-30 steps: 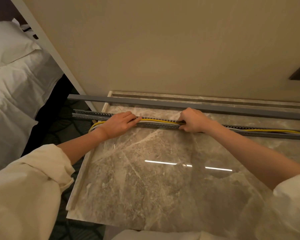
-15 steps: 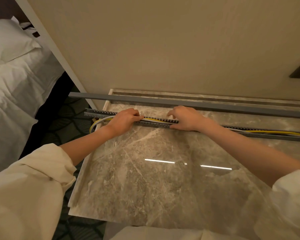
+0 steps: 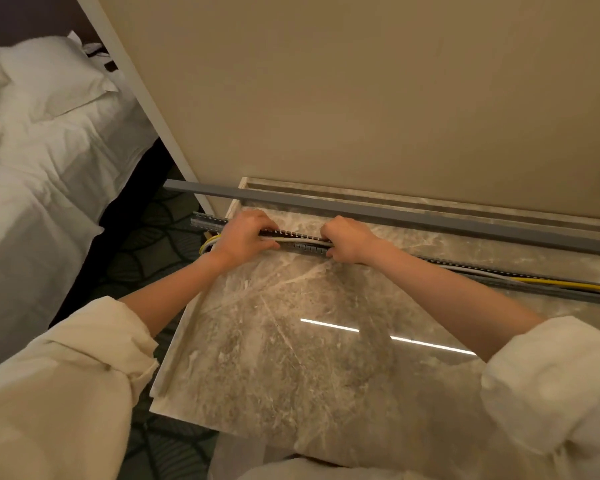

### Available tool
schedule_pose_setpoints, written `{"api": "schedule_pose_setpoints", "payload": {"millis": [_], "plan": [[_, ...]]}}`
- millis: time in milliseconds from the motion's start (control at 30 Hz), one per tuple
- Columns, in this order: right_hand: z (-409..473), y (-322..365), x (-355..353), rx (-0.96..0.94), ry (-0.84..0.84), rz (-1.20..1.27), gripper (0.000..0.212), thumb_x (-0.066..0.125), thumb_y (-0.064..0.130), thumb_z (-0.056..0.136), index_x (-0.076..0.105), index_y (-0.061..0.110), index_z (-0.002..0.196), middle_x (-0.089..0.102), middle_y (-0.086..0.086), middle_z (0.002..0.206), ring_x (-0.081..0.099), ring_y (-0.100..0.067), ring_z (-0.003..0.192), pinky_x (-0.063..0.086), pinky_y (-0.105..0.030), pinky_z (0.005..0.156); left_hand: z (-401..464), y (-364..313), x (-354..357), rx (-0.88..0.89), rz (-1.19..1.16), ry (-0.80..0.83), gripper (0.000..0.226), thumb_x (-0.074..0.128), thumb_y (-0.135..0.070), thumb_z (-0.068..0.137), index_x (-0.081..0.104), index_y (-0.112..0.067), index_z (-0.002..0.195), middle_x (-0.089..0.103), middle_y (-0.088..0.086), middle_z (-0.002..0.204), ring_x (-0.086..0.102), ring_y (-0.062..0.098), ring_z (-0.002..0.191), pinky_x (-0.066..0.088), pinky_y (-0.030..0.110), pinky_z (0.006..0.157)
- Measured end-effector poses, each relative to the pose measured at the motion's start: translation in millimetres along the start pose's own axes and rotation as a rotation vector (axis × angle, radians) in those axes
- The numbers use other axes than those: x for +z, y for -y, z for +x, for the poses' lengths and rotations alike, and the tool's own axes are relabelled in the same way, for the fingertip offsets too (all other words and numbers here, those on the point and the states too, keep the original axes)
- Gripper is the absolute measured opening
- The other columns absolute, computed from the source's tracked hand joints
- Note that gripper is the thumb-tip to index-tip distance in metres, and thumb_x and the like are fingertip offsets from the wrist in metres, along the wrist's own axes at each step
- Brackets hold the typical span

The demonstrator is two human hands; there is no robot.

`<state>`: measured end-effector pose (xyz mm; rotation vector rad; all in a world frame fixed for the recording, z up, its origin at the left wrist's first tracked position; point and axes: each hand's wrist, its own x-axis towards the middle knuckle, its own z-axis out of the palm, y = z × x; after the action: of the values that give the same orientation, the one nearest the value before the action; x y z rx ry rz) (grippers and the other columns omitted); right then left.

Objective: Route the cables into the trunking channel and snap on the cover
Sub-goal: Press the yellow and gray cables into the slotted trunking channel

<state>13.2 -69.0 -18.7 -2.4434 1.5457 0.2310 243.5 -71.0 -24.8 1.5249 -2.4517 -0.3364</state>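
Cables sit pinched into the trunking channel by my left hand at nine o'clock and right hand at three, seating them low for the cover.

Beige wall fills the upper field, plain and unmarked. Marble bench abuts its base, polished, with raised rim along left and rear edges; a strip light reflects as a bright line on its surface. White trim runs diagonally along the wall's left edge. Bed at left, white linen, pillow at head. Dark patterned carpet between bed and bench.
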Motion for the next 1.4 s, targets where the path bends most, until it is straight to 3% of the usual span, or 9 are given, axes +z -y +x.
{"api": "schedule_pose_setpoints", "payload": {"millis": [100,200,467,600,700,833,1000,1167,1400], "plan": [[1,-2,1,-0.015,-0.009,-0.009,0.016,0.067,0.018,0.083,0.063,0.008,0.094,0.064,-0.011,0.091,0.053,-0.024,0.070,0.039,-0.031,0.057,-15,14,-5,-0.105,0.192,-0.122,0.046,0.076,-0.021,0.072,0.058,-0.008,0.112,0.056,0.013,0.111,0.052,0.030,0.102,0.043,0.040,0.087],[-1,0,2,-0.054,-0.012,-0.018,0.015,0.063,0.016,0.086,0.060,0.007,0.097,0.064,-0.013,0.098,0.059,-0.027,0.080,0.045,-0.033,0.063,-34,27,-10,-0.398,0.277,-0.246,0.058,0.079,-0.030,0.066,0.049,-0.004,0.108,0.050,0.017,0.109,0.048,0.032,0.096,0.043,0.041,0.080],[5,14,2,-0.093,-0.030,-0.108,0.031,0.064,0.021,0.080,0.057,0.007,0.106,0.062,-0.013,0.103,0.055,-0.029,0.096,0.039,-0.033,0.064,-51,58,-15,-0.898,-0.175,-0.035,0.079,0.077,-0.043,0.073,0.038,0.003,0.124,0.055,0.018,0.115,0.056,0.034,0.104,0.049,0.045,0.083],[22,30,8,-0.246,-0.132,-0.055,0.047,0.059,0.025,0.086,0.044,0.011,0.128,0.056,-0.015,0.114,0.051,-0.031,0.103,0.042,-0.038,0.083,-51,71,-14,-0.859,-0.412,0.077,0.034,0.068,-0.043,0.082,0.062,-0.010,0.091,0.058,0.004,0.089,0.056,0.025,0.091,0.045,0.037,0.082],[34,51,9,-0.331,-0.135,0.023,0.050,0.054,0.021,0.092,0.036,0.018,0.139,0.050,-0.012,0.121,0.053,-0.031,0.104,0.044,-0.040,0.089,-53,82,-16,-0.778,-0.514,0.132,0.033,0.057,-0.027,0.092,0.065,-0.006,0.116,0.064,0.009,0.107,0.058,0.024,0.104,0.044,0.035,0.092],[53,73,3,-0.380,-0.156,0.097,0.033,0.056,0.030,0.092,0.050,0.016,0.122,0.050,-0.010,0.119,0.055,-0.029,0.096,0.048,-0.042,0.082,-55,98,-23,-0.668,-0.608,0.164,0.046,0.057,0.009,0.083,0.058,-0.008,0.126,0.061,0.008,0.124,0.055,0.016,0.110,0.043,0.028,0.093],[69,90,6,-0.348,-0.191,0.275,0.032,0.055,0.042,0.091,0.059,0.012,0.104,0.052,-0.006,0.115,0.056,-0.023,0.089,0.049,-0.037,0.076,-44,104,-15,-0.522,-0.378,0.210,0.024,0.063,-0.013,0.088,0.067,-0.004,0.109,0.069,0.016,0.109,0.063,0.030,0.102,0.049,0.045,0.096],[76,92,16,-0.286,-0.189,0.409,0.024,0.057,0.033,0.093,0.057,0.009,0.092,0.050,-0.006,0.114,0.049,-0.020,0.075,0.043,-0.032,0.068,-41,110,-16,-0.530,-0.308,0.196,0.018,0.069,-0.020,0.083,0.072,-0.005,0.094,0.071,0.013,0.093,0.065,0.025,0.086,0.051,0.038,0.084],[70,98,22,-0.268,-0.283,0.482,0.020,0.041,0.024,0.100,0.049,0.014,0.115,0.050,-0.007,0.115,0.055,-0.026,0.079,0.048,-0.041,0.068,-39,116,-38,-0.515,-0.215,0.089,0.010,0.072,-0.020,0.081,0.070,-0.010,0.082,0.066,0.010,0.077,0.058,0.018,0.067,0.051,0.035,0.066]]}}
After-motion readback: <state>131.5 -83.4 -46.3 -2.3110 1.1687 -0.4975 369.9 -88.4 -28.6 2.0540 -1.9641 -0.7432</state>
